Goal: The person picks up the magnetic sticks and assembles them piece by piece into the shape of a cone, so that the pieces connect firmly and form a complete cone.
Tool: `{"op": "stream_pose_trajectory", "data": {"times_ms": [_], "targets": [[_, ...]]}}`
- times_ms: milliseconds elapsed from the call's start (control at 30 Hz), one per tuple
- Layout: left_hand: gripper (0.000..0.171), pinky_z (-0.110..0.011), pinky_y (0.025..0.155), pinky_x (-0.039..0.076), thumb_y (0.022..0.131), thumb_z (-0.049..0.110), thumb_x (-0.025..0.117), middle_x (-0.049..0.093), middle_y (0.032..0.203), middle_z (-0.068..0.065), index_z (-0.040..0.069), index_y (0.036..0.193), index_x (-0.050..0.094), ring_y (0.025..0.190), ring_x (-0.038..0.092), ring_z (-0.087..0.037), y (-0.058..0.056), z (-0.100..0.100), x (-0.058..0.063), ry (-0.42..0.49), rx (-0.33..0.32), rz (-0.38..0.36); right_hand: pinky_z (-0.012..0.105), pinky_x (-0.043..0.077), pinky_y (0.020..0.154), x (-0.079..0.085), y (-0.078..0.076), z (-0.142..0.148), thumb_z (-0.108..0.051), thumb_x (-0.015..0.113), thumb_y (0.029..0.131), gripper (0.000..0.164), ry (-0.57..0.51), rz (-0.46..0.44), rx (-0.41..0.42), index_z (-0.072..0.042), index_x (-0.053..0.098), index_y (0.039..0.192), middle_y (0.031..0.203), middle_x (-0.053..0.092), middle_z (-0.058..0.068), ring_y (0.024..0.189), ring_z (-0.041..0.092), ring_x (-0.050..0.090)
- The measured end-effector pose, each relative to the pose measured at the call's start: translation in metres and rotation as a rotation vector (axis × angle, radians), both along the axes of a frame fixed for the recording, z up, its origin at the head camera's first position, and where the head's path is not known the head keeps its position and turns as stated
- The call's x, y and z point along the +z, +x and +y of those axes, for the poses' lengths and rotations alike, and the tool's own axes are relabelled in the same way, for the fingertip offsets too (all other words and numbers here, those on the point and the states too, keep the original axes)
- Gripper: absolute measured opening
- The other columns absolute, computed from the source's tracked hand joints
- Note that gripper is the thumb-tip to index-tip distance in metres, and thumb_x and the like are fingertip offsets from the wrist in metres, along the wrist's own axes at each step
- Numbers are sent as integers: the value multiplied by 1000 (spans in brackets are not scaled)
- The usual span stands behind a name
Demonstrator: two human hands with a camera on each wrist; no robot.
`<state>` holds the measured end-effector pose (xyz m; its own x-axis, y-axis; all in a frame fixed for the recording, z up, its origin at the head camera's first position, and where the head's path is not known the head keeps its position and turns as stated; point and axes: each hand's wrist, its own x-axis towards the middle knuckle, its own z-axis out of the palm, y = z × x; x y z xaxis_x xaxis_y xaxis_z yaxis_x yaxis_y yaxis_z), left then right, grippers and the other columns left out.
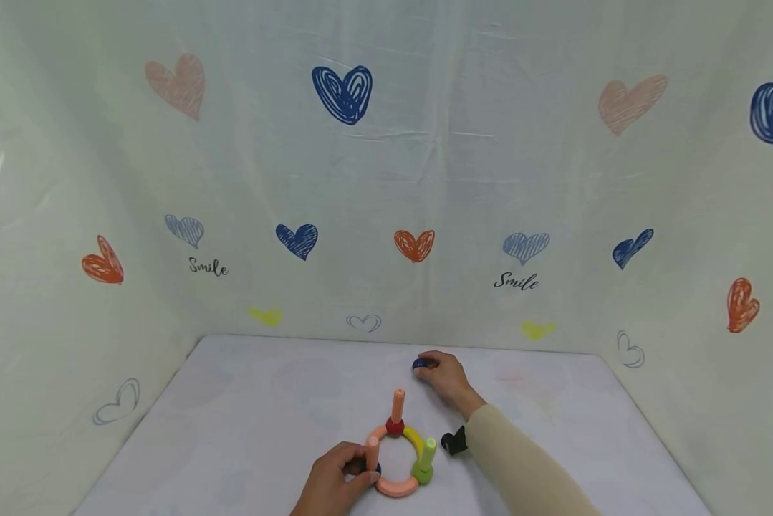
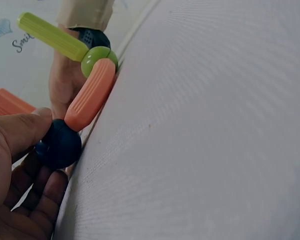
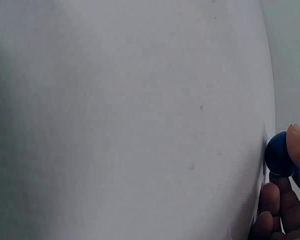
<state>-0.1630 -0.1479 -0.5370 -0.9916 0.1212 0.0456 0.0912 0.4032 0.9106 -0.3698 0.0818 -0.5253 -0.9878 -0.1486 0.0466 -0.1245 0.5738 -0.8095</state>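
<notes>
A ring of curved rods and balls lies on the table: salmon rods (image 1: 397, 488), a yellow rod (image 1: 415, 439), a red ball (image 1: 395, 427), a green ball (image 1: 422, 472) and a dark blue ball (image 2: 60, 144). Straight rods stand up from the balls, two salmon (image 1: 397, 405) and one lime green (image 1: 428, 453). My left hand (image 1: 336, 479) holds the ring's dark blue ball between thumb and fingers, at its left side. Farther back, my right hand (image 1: 446, 377) pinches a separate blue ball (image 3: 280, 154) by the table surface, apart from the ring.
The white-covered table (image 1: 263, 401) ends at a back edge just beyond the right hand. Behind it hangs a pale curtain (image 1: 386, 179) printed with hearts. A black device (image 1: 454, 441) sits at the right wrist, beside the ring.
</notes>
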Motion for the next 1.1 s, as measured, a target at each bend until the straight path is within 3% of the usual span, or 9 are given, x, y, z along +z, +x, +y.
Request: {"op": "stream_pose_trajectory", "data": {"times_ms": [200, 467, 733, 1100], "targets": [[27, -20, 74, 56, 89, 23, 86, 69, 103, 1, 10, 109, 73, 86, 66, 0, 0, 2, 0, 1, 15, 0, 46, 57, 95, 6, 5, 3, -14, 80, 93, 36, 1, 16, 0, -8, 74, 128, 117, 73, 10, 103, 23, 65], [25, -20, 75, 56, 90, 25, 85, 69, 103, 3, 11, 107, 74, 87, 65, 0, 0, 3, -1, -57, 40, 24, 42, 60, 93, 30, 24, 1, -18, 79, 96, 39, -56, -4, 28, -11, 71, 133, 124, 71, 9, 109, 25, 66], [28, -21, 75, 56, 91, 30, 85, 68, 102, 4, 12, 110, 74, 87, 64, -1, 0, 2, 1, -43, 32, 18, 35, 61, 88, 51, 47, -3, -16, 80, 94, 43, -132, 9, 102, -4, 68, 133, 117, 71, 8, 107, 22, 66], [31, -21, 77, 54, 90, 29, 85, 68, 103, 6, 13, 113, 73, 90, 64, -2, 1, 2, 3, -75, 42, -11, 32, 60, 85, 75, 81, -1, -21, 80, 96, 31, -170, 48, 160, -14, 72, 125, 110, 74, 1, 98, 18, 67]]}}
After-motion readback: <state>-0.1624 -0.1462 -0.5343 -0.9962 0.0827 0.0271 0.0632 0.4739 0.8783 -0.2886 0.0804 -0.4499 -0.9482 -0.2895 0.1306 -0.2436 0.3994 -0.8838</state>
